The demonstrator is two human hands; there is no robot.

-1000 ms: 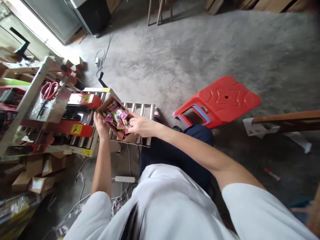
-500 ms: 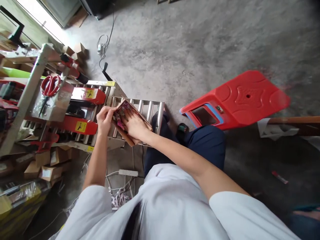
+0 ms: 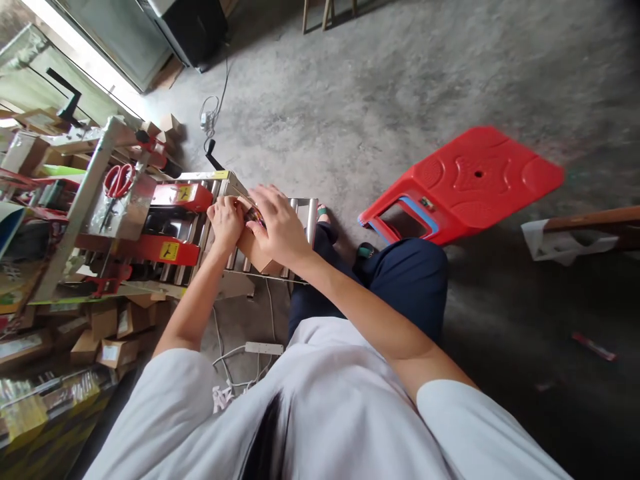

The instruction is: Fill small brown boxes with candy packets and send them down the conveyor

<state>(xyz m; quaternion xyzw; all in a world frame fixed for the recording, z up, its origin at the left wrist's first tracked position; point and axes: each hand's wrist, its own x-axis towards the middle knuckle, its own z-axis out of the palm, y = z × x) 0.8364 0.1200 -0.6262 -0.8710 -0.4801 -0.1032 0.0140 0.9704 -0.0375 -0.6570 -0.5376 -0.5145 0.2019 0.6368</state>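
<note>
A small cardboard box (image 3: 257, 254) rests on the metal rollers (image 3: 303, 210) at the conveyor's end, its near flap partly folded over. Colourful contents (image 3: 254, 215) show through the gap at its far side. My left hand (image 3: 227, 223) is closed around the box's left end, with the fingers curled over the edge. Over the top right of the box, my right hand (image 3: 281, 227) has its fingers stretched out and slightly blurred, the thumb by the flap. The right hand hides much of the box's top.
Left along the conveyor is a box-sealing machine with red guides (image 3: 173, 250) and a metal frame (image 3: 85, 200). Red scissors (image 3: 119, 181) lie on it. A red plastic stool (image 3: 480, 173) stands to the right. Cardboard boxes (image 3: 105, 323) and a power strip (image 3: 264, 348) lie below.
My right hand has come out of the box and up above it. The near flap is now folded inward over the contents. My left hand still holds the left end.
</note>
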